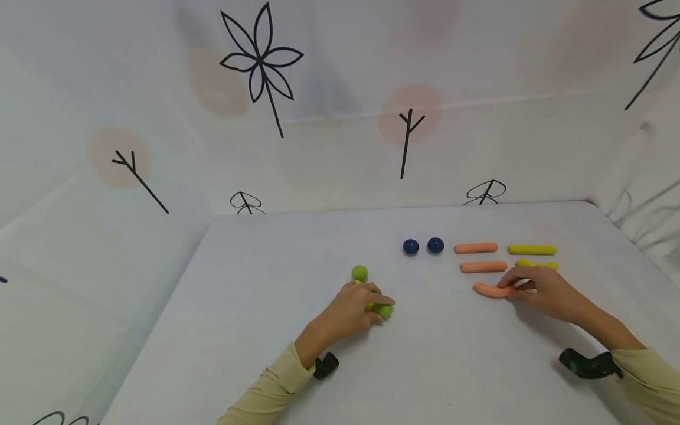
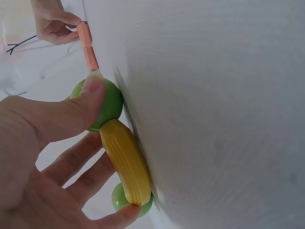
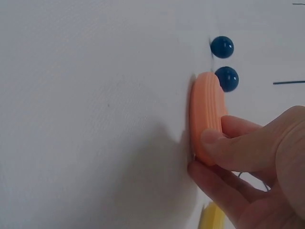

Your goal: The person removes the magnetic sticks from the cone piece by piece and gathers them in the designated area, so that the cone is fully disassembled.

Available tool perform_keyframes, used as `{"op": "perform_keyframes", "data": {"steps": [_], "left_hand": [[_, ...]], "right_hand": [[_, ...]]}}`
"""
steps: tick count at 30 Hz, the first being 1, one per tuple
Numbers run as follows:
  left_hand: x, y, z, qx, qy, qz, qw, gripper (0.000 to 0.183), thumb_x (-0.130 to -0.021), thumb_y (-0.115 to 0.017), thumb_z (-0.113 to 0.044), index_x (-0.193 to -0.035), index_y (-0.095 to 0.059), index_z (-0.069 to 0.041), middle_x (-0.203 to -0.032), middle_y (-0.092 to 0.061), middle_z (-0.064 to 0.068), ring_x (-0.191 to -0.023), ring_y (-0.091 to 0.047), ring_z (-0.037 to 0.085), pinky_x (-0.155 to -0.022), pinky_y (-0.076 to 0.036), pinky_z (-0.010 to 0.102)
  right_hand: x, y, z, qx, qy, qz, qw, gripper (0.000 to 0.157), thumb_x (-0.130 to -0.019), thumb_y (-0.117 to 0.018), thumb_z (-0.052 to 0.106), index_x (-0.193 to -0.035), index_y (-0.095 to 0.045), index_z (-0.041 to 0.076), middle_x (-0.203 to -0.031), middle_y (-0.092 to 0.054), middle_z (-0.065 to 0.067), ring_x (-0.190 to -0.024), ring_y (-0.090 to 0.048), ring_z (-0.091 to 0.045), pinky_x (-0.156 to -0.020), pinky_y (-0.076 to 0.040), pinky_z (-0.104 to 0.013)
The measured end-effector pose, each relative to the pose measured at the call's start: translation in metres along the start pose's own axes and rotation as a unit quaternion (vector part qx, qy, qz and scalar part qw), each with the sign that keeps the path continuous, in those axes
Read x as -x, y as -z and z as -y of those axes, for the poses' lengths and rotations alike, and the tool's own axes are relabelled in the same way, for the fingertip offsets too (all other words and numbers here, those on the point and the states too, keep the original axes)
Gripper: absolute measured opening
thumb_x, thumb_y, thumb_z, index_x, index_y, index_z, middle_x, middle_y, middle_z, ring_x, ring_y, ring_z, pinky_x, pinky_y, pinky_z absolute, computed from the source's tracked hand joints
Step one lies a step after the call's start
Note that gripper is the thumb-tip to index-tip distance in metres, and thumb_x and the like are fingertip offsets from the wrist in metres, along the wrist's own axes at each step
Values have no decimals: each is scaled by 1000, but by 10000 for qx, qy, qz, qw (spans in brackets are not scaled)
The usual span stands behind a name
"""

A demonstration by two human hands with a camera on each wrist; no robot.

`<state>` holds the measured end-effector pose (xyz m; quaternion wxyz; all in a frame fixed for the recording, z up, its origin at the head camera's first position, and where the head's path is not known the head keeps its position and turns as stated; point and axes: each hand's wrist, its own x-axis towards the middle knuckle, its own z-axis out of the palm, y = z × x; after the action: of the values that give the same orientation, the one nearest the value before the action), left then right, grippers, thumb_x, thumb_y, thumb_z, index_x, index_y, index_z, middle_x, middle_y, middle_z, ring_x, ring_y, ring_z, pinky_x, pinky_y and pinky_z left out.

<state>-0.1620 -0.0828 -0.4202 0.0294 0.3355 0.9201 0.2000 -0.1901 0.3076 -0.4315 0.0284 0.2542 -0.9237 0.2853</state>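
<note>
My left hand (image 1: 345,311) grips a green ball (image 2: 112,105) between thumb and fingers at the middle of the table. A curved yellow stick (image 2: 126,162) joins or touches this ball, and a second green ball (image 1: 359,273) is at its far end. One fingertip touches the stick near that end. Over to the right, my right hand (image 1: 549,293) pinches one end of a curved orange stick (image 3: 206,107), which lies on or just above the table. Two straight orange sticks (image 1: 483,267) are beyond it. The right fingers partly cover a yellow stick (image 1: 536,264) behind them.
Two dark blue balls (image 1: 435,245) sit left of the orange sticks. Another yellow stick (image 1: 532,249) lies at the far right. White cloth covers the table (image 1: 255,283), and a patterned fabric wall (image 1: 329,159) rises along its back edge. Each wrist carries a black device (image 1: 589,364).
</note>
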Motion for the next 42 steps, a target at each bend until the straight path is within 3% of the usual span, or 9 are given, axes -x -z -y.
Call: {"op": "perform_keyframes", "data": {"steps": [10,16,22,25,29,33,38,42], "left_hand": [[0,0,1,-32,-35,-44,10000,37,-80,-76,-22,-117,-70,-24,-102,-64,-9,-97,-55,4,-93,-37,39],[-2,-3,0,-172,-38,61,9998,39,-82,-75,-25,-120,-67,-25,-107,-64,-9,-101,-55,4,-99,-35,48],[-2,3,-1,-323,-46,226,9992,48,-79,-78,-27,-125,-63,-24,-116,-59,-4,-108,-54,9,-94,-41,42],[-1,10,4,-282,-131,162,9994,46,-78,-79,-22,-122,-65,-23,-121,-56,-1,-112,-51,14,-92,-44,36],[-1,20,12,-285,-292,-43,9992,40,-79,-78,-18,-117,-68,-20,-130,-50,5,-123,-43,20,-97,-41,37],[-4,25,20,-339,-307,11,9990,35,-78,-79,-19,-112,-70,-20,-135,-47,7,-129,-37,23,-103,-36,42],[-6,22,28,-171,-143,277,9994,20,-79,-78,-20,-98,-75,-21,-129,-52,4,-125,-40,21,-101,-37,40],[-7,16,29,-67,-80,152,9998,11,-79,-78,-22,-90,-76,-21,-124,-54,3,-122,-40,19,-97,-42,36]], "right_hand": [[-2,1,-5,-27,-56,-33,10000,28,-72,-72,-11,-89,-70,11,-92,-65,1,-83,-56,2,-65,-53,-22],[-2,-2,-2,100,-94,-281,9995,26,-73,-75,-7,-92,-70,10,-91,-68,-1,-84,-56,2,-62,-52,-22],[-2,-1,18,326,196,-743,9965,24,-74,-75,-4,-94,-68,8,-90,-68,1,-82,-59,-11,-61,-50,-23],[-7,-3,36,255,292,-765,9963,21,-76,-76,-1,-92,-68,11,-89,-66,4,-78,-57,-9,-60,-49,-24],[-17,-9,62,-19,256,-369,9990,17,-79,-74,2,-89,-68,14,-87,-65,6,-75,-55,-5,-62,-50,-24],[-28,-20,89,-448,300,226,9983,17,-80,-73,1,-93,-68,12,-89,-66,4,-79,-56,-8,-66,-51,-25],[-41,-46,118,-927,407,989,9899,19,-84,-71,8,-102,-66,10,-96,-65,2,-85,-58,-11,-70,-51,-26],[-53,-71,135,-1362,507,1360,9800,25,-85,-70,10,-108,-61,8,-102,-62,-1,-88,-58,-17,-70,-52,-26]]}}
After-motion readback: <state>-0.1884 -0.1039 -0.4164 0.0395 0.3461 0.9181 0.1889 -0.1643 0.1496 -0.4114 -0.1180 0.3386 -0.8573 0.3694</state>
